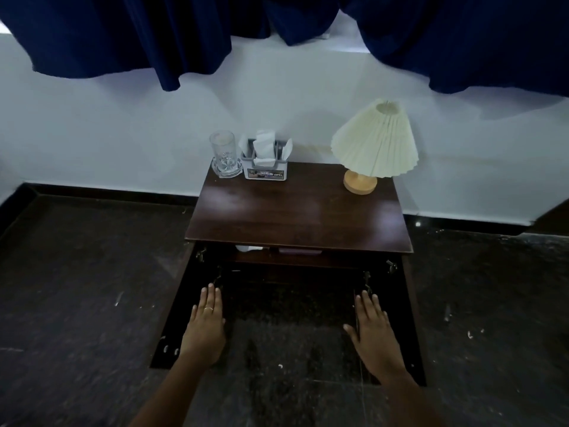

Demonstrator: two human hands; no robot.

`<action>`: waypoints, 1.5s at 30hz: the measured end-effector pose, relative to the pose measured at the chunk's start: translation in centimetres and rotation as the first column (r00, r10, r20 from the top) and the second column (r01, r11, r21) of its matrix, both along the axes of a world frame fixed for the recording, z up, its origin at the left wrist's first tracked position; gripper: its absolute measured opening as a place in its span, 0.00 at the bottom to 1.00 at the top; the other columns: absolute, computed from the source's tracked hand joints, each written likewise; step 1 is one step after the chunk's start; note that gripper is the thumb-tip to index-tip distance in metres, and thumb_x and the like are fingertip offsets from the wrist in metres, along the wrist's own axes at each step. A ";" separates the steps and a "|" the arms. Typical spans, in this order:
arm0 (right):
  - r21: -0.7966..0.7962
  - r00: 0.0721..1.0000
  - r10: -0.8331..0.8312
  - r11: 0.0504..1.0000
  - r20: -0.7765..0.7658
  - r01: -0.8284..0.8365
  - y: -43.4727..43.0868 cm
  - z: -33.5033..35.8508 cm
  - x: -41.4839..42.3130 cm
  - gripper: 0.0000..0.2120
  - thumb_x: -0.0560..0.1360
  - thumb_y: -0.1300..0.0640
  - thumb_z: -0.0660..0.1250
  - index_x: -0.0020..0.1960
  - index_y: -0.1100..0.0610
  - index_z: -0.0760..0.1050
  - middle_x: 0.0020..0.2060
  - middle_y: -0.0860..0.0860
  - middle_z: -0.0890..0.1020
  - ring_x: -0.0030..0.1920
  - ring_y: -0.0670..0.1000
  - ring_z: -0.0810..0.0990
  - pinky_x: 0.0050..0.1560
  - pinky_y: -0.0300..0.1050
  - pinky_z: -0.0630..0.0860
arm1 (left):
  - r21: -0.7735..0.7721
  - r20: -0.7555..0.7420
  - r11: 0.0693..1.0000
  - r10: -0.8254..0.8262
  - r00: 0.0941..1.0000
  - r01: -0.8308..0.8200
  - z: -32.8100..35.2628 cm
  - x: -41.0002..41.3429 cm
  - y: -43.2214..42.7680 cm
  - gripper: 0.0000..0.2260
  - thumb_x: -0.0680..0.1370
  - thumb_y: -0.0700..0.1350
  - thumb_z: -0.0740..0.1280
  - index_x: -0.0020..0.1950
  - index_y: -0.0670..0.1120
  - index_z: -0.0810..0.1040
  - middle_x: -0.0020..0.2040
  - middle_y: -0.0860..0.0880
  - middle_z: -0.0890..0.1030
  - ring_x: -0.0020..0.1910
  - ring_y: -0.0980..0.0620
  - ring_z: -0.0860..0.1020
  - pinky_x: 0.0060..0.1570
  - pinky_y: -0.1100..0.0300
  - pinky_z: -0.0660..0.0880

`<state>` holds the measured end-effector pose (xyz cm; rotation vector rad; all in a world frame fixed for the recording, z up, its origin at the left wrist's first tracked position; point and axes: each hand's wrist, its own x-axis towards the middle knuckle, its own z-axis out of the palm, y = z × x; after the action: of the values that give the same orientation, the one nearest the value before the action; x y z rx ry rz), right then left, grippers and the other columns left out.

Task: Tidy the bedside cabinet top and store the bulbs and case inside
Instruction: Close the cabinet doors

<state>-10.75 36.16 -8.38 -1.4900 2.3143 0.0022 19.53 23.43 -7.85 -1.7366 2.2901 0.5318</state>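
From the head view, the cabinet top [295,211] carried three things, all set along the wall side so the front stayed free: one glass [224,158] at the left corner, one napkin holder [267,161] touching it, and one lamp [374,143] at the right corner. Both doors stood swung wide. The left hand [205,326] lay flat on the inner face of the left door [181,306] and the right hand [374,331] flat on the right door [409,303]. The fingers were straight and gripped nothing, which looked like a push to shut the two doors together. On the shelf just under the top, two things showed: one white object [248,248] and, beside it, one flat purplish object [300,251], probably a bulb and the case, already stored. How many bulbs lay there could not be told, since most of the shelf was hidden in shadow.
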 end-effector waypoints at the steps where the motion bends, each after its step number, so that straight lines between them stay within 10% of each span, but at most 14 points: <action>1: 0.012 1.000 -0.009 1.000 -0.024 0.009 0.4 -0.5 -0.5 0.33 0.79 0.42 0.50 0.76 0.55 0.42 0.77 0.52 0.43 0.76 0.52 0.39 0.75 0.49 0.45 | -0.012 0.027 1.000 0.009 1.000 -0.009 -0.6 0.3 -0.1 0.27 0.81 0.42 0.49 0.76 0.40 0.39 0.78 0.44 0.39 0.77 0.46 0.38 0.75 0.51 0.47; 11: 0.039 0.957 -0.222 0.972 -0.185 0.232 5.4 -2.9 -2.2 0.33 0.79 0.60 0.54 0.75 0.61 0.36 0.76 0.58 0.40 0.76 0.59 0.38 0.76 0.54 0.46 | -0.039 0.168 0.962 0.272 0.947 -0.270 -3.0 5.2 0.6 0.35 0.77 0.36 0.59 0.75 0.38 0.38 0.77 0.38 0.42 0.76 0.38 0.41 0.73 0.41 0.52; 21: -0.064 0.863 -0.505 0.860 0.018 0.506 6.5 -3.1 -3.5 0.32 0.73 0.76 0.54 0.74 0.69 0.45 0.69 0.70 0.60 0.67 0.68 0.62 0.67 0.59 0.63 | -0.029 0.057 0.908 0.419 0.906 -0.418 -1.5 5.4 0.0 0.34 0.75 0.31 0.63 0.75 0.35 0.47 0.70 0.33 0.63 0.67 0.35 0.66 0.64 0.45 0.70; 31: -0.116 0.766 -0.609 0.762 0.208 0.637 5.1 -2.6 -2.2 0.23 0.73 0.69 0.64 0.67 0.65 0.68 0.54 0.68 0.80 0.55 0.65 0.78 0.55 0.53 0.74 | -0.012 -0.046 0.891 0.454 0.890 -0.455 -0.9 4.3 -0.1 0.06 0.71 0.35 0.69 0.46 0.34 0.80 0.48 0.34 0.80 0.47 0.35 0.79 0.42 0.50 0.74; 45: 0.102 0.571 -0.712 0.658 0.409 0.746 0.8 -3.5 1.3 0.20 0.75 0.49 0.65 0.56 0.66 0.77 0.50 0.64 0.82 0.52 0.63 0.79 0.51 0.53 0.75 | 0.298 -0.098 0.743 0.648 0.756 -0.599 -2.1 1.1 0.9 0.18 0.78 0.52 0.62 0.50 0.36 0.78 0.43 0.36 0.82 0.44 0.39 0.79 0.44 0.50 0.75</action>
<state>-9.48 36.94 -11.86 -0.3639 2.3816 -0.5908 20.62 24.33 -9.91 -2.3877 1.5735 1.1031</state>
